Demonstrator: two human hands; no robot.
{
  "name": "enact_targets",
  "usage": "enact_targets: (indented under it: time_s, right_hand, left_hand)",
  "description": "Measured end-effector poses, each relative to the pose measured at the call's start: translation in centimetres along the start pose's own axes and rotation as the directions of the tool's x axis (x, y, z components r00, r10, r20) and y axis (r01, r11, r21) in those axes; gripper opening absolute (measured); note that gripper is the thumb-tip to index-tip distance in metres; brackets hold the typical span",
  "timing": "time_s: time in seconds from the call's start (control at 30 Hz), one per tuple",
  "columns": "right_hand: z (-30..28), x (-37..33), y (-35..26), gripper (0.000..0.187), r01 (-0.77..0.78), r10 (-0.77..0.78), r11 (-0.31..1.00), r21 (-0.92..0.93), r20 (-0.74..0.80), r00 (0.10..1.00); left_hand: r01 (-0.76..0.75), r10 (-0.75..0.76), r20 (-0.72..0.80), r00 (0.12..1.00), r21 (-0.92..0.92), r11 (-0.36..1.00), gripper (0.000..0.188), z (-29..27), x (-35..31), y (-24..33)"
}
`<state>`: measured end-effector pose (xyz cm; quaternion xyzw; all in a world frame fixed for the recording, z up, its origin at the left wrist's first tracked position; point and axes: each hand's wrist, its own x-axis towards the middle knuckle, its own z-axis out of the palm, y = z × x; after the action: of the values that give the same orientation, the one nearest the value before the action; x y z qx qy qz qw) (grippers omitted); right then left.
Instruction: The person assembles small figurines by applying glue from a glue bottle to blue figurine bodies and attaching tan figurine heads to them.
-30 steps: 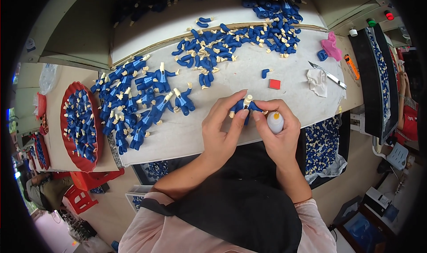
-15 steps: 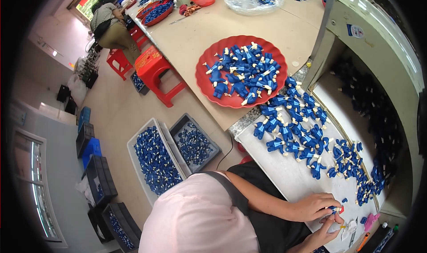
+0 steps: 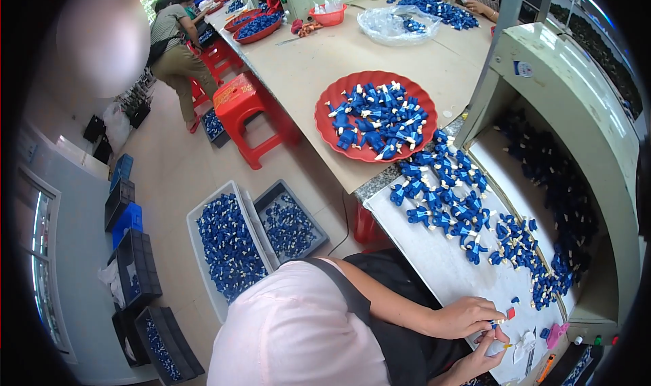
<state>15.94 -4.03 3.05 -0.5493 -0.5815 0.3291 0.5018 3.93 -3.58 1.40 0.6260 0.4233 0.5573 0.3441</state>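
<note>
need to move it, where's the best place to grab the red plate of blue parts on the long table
Grip the red plate by its bare rim on the near side, where it sits close to the table edge. It is round, shallow and heaped with blue parts in the middle, so probably take opposite rim edges with both hands and keep it level.

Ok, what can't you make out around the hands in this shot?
- Head view: the blue part pinched by the left hand is too small; fingers cover most of it.
- The right hand is partly cut by the lower edge; what it grips is unclear.
- The small red piece is too tiny to identify.
</note>
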Motion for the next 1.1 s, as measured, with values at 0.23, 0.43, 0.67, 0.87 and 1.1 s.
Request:
enact_targets:
  time_s: [0.23,0.43,0.67,0.87,1.1]
  right_hand:
    - [-1.8,-1.0,1.3,0.012,-0.081,0.081,0.979,0.188,0.011,0.997]
    - [-1.3,-1.8,2.1,0.027,-0.022,0.022,0.962,0.271,0.004,1.0]
    - [-2.8,0.2,2.6,0.022,-0.034,0.02,0.956,0.291,0.051,0.998]
    - [-2.6,1.2,3.3,0.016,-0.051,0.013,0.953,0.299,0.129,0.992]
    - [-1.2,1.8,4.3,0.014,-0.023,-0.052,0.965,0.262,0.276,0.96]
  left_hand:
    - [0.098,-0.084,0.117,0.99,-0.121,0.988,0.025,1.3,-0.2,0.5]
    - [0.305,-0.256,0.182,0.95,-0.348,0.887,0.02,2.1,-0.1,0.3]
    - [0.55,-0.58,0.115,0.807,-0.504,0.666,0.016,-0.8,-0.5,0.6]
    - [0.478,-0.572,-0.074,0.817,-0.469,0.743,0.016,-1.0,-0.6,1.4]
    - [0.389,-0.512,-0.251,0.822,-0.409,0.825,0.017,-1.7,-2.3,2.0]
